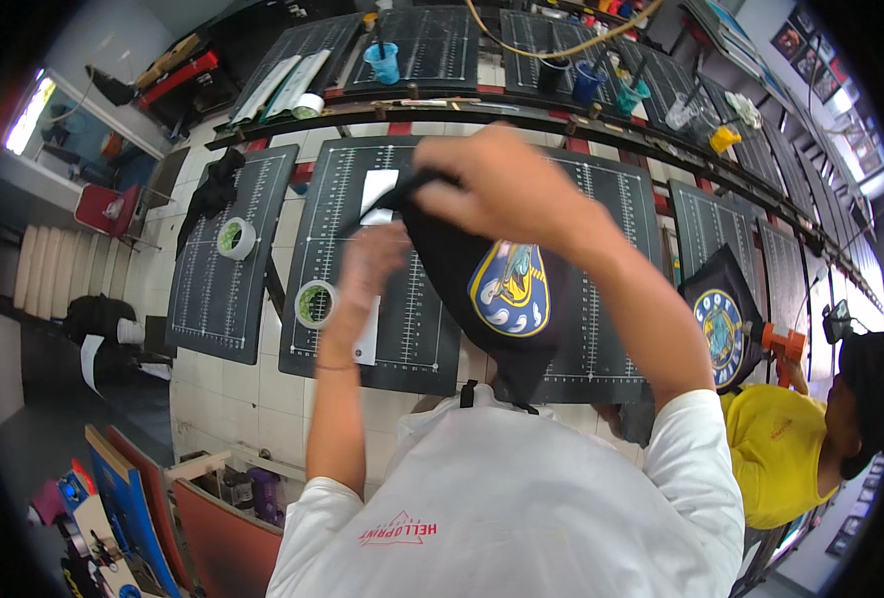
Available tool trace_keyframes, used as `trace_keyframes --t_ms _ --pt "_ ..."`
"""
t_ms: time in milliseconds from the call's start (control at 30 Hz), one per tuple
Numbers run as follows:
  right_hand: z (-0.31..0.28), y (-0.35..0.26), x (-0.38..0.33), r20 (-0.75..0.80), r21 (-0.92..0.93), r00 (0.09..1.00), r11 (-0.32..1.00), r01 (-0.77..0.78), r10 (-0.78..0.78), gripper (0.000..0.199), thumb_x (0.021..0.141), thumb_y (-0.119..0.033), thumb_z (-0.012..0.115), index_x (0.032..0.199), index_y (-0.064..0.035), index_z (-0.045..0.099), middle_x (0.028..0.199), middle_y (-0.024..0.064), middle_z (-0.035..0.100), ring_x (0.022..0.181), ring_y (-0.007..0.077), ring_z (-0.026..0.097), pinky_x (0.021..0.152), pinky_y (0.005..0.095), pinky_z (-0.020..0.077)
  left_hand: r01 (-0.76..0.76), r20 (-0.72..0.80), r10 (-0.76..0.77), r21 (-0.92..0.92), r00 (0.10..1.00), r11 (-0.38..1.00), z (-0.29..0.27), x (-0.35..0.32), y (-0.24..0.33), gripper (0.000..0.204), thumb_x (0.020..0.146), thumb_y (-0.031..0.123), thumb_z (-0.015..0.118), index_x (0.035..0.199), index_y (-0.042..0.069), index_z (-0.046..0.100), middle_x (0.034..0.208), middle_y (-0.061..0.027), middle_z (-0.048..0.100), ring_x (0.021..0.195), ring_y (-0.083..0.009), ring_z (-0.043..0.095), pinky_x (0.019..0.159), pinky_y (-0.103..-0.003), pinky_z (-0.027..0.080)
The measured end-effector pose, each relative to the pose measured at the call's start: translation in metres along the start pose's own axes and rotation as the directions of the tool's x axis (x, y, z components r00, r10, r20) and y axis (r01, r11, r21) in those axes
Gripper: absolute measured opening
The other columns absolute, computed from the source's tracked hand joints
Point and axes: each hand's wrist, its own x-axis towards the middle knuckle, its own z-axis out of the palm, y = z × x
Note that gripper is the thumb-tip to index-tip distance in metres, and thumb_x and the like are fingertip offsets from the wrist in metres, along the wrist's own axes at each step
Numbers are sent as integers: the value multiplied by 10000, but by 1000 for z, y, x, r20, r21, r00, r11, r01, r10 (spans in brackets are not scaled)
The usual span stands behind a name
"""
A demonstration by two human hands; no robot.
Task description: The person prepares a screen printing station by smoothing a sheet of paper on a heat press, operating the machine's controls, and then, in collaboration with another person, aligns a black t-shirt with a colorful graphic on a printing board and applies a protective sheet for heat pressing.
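Note:
My right hand (507,189) is closed round the top of a black cloth bag (512,289), lifted above a dark printing board (412,344). A round blue, yellow and white emblem is printed on the bag. From the grip, a black band loops toward the left. My left hand (370,261) is beside that loop, over a white strip (379,189) on the board; motion blur smears its fingers, so I cannot tell whether it touches the band. A roll of tape (331,305) lies on the board's left edge, near my left forearm.
The board on the left carries another tape roll (247,239) and black cloth (210,194). Across the back, a rail (432,108) runs before more boards with a light-blue cup (383,66). At right, a person in yellow (776,439) holds an orange tool by a similar emblem-printed black cloth (718,319).

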Motion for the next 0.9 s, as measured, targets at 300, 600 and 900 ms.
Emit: trace_keyframes --t_ms 300,600,900 --pt "-112 -37 -94 -631 120 671 904 -410 388 203 886 -157 616 982 18 654 915 36 647 866 90 573 788 229 442 194 247 -336 462 909 866 -5 -47 -1 328 838 227 747 1027 -29 664 781 -22 635 713 -94 549 640 -266 461" --pt "-90 83 -200 -485 605 371 610 -511 792 354 949 -205 610 1191 53 624 1103 65 638 1004 137 581 911 257 424 -220 340 -156 833 927 508 -46 50 141 386 784 278 750 981 -33 635 874 -107 622 844 -181 582 777 -327 458" --pt "62 211 -351 80 652 159 69 -755 984 379 930 -413 642 1057 -60 588 764 -7 535 632 82 508 477 249 389 222 -331 171 860 928 460 -57 73 -93 608 912 335 620 1322 -81 451 1250 -302 537 1193 -439 495 1030 -485 383"
